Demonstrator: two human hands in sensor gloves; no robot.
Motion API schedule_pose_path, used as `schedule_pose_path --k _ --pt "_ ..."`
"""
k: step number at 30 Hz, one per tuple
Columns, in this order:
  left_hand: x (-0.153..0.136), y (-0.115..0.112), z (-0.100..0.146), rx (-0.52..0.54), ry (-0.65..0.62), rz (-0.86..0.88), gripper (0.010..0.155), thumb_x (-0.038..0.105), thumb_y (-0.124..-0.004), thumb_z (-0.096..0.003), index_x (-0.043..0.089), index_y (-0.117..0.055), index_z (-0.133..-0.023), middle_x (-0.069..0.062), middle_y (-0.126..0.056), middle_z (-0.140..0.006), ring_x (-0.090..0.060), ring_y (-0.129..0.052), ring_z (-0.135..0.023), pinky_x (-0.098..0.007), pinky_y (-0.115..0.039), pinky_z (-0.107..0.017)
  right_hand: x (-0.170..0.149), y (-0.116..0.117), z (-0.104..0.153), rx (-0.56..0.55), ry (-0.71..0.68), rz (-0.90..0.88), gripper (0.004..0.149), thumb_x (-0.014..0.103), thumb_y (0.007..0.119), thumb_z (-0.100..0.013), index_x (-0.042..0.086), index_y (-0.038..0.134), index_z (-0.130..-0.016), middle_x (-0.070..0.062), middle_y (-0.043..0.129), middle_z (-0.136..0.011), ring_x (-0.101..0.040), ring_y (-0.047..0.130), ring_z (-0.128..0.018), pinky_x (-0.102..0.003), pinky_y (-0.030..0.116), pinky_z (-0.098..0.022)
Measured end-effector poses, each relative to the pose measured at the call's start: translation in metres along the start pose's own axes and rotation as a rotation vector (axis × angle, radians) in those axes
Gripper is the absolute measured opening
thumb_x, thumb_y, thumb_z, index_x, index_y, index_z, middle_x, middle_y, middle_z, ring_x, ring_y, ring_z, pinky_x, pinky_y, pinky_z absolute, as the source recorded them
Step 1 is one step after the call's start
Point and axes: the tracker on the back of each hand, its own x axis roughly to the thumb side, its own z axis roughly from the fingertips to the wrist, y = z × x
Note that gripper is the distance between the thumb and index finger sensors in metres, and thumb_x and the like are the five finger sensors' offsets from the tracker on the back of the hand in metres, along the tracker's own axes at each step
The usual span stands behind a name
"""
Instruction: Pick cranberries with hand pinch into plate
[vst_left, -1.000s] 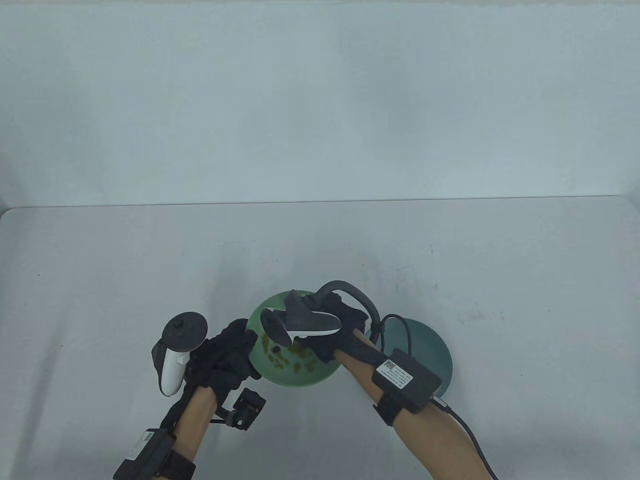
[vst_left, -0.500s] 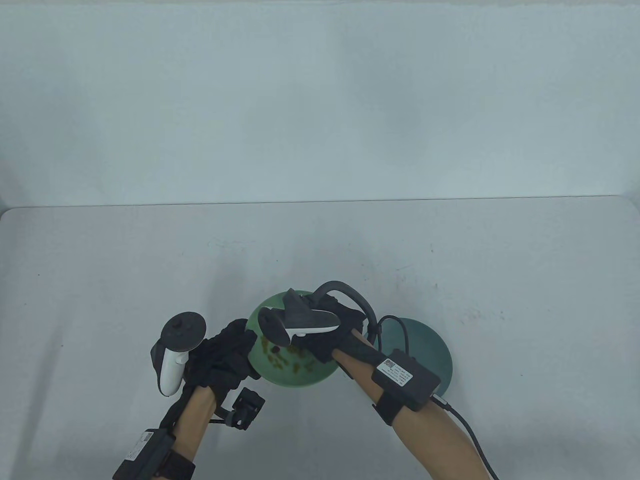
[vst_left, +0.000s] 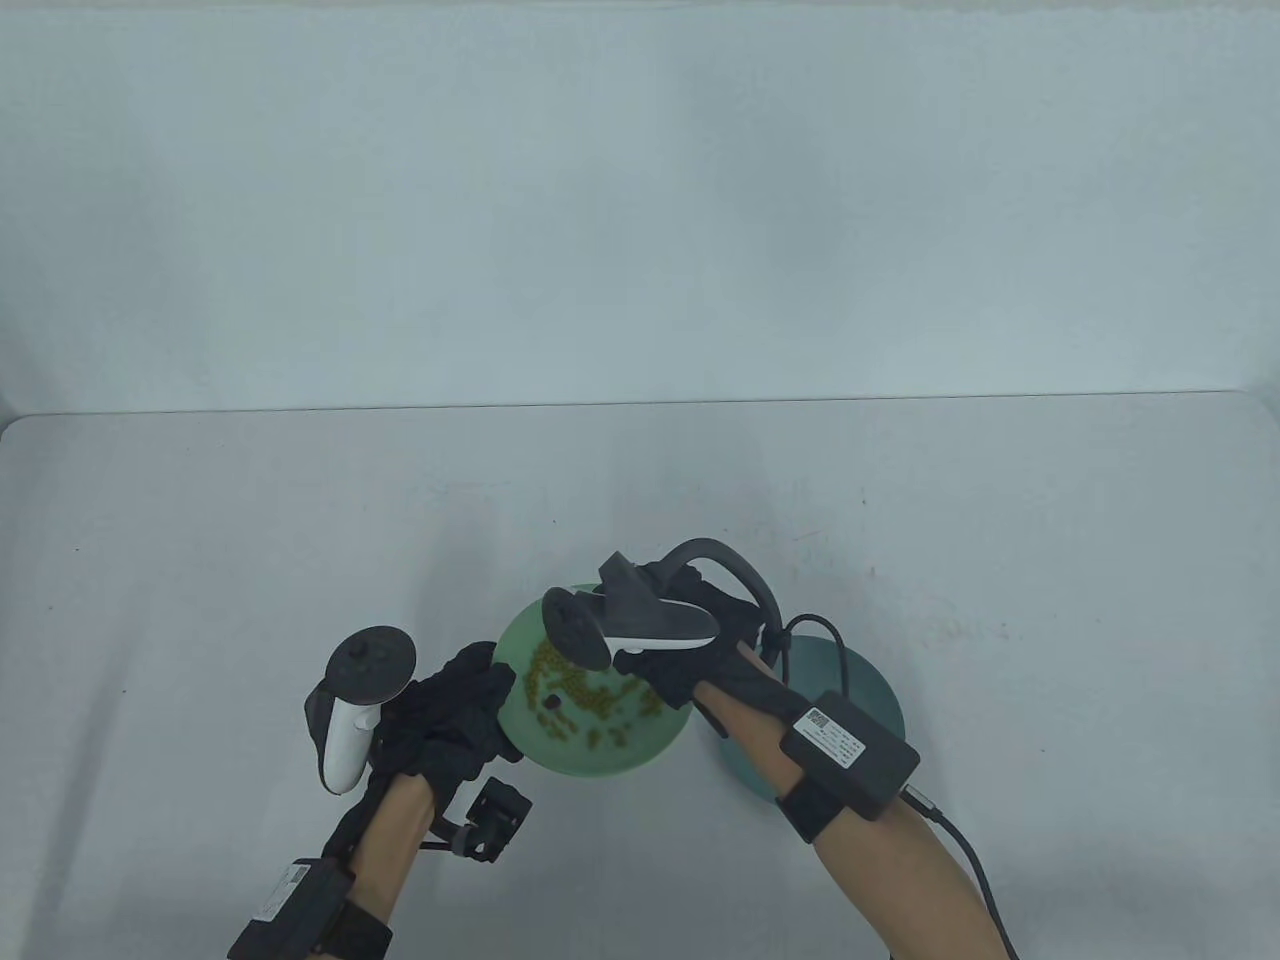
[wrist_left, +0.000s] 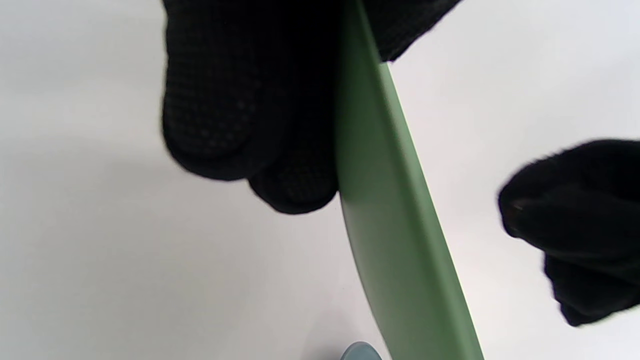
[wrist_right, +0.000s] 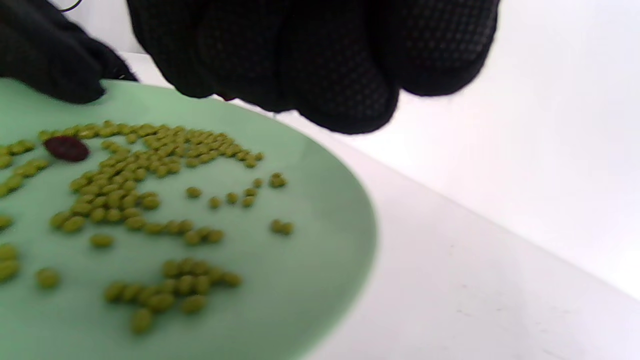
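Observation:
A light green plate (vst_left: 640, 755) holds several small green beans and one dark red cranberry (vst_left: 551, 702), which also shows in the right wrist view (wrist_right: 66, 148). My left hand (vst_left: 480, 700) grips the green plate's left rim (wrist_left: 395, 225), with fingers (wrist_left: 240, 125) under it and the thumb on top. My right hand (vst_left: 680, 665) hovers above the plate's right half. Its fingertips (wrist_right: 325, 90) are bunched together, with a sliver of dark red between them. A dark teal plate (vst_left: 865, 690) lies to the right, partly hidden by my right forearm.
The white table (vst_left: 900, 520) stretches back to a white wall. A cable (vst_left: 975, 880) runs from the box on my right wrist toward the bottom edge. A small black camera mount (vst_left: 490, 815) hangs under my left wrist.
My right hand has lifted off the green plate and moved up and to the right, uncovering more of the beans. My left hand has stayed on the rim.

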Motion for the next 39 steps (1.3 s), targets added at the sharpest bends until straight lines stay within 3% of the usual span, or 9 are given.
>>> schedule_pose_path --k 7,16,29,39 --pt "0.000 0.001 0.000 0.005 -0.003 -0.012 0.052 0.023 -0.066 -0.0600 -0.005 -0.057 -0.103 -0.019 -0.087 -0.079 -0.021 -0.111 -0.044 -0.027 -0.098 -0.033 -0.049 0.011 0.029 0.019 0.110 -0.009 0.048 0.049 0.078 -0.051 0.017 0.087 -0.086 0.015 0.094 -0.049 -0.006 0.100 -0.042 -0.033 0.089 -0.040" --pt "0.000 0.002 0.000 0.011 -0.004 -0.012 0.052 0.023 -0.066 -0.0600 -0.005 -0.057 -0.103 -0.019 -0.087 -0.079 -0.021 -0.111 -0.044 -0.027 -0.098 -0.033 -0.093 0.054 0.066 0.099 0.219 -0.039 0.048 0.049 0.078 -0.051 0.017 0.087 -0.086 0.015 0.094 -0.049 -0.006 0.100 -0.042 -0.033 0.089 -0.040" --pt "0.000 0.003 0.001 0.019 -0.002 -0.017 0.052 0.023 -0.066 -0.0600 -0.005 -0.057 -0.103 -0.019 -0.087 -0.079 -0.021 -0.111 -0.044 -0.027 -0.098 -0.033 -0.103 0.131 0.084 0.257 0.259 -0.050 0.047 0.049 0.079 -0.051 0.018 0.087 -0.086 0.015 0.094 -0.049 -0.006 0.100 -0.042 -0.033 0.089 -0.040" --pt "0.000 0.003 0.001 0.019 -0.006 -0.020 0.052 0.023 -0.066 -0.0600 -0.005 -0.057 -0.103 -0.019 -0.087 -0.079 -0.021 -0.111 -0.044 -0.027 -0.098 -0.033 -0.100 0.167 0.085 0.328 0.279 -0.045 0.047 0.049 0.078 -0.051 0.019 0.086 -0.086 0.015 0.094 -0.049 -0.006 0.100 -0.043 -0.033 0.089 -0.040"
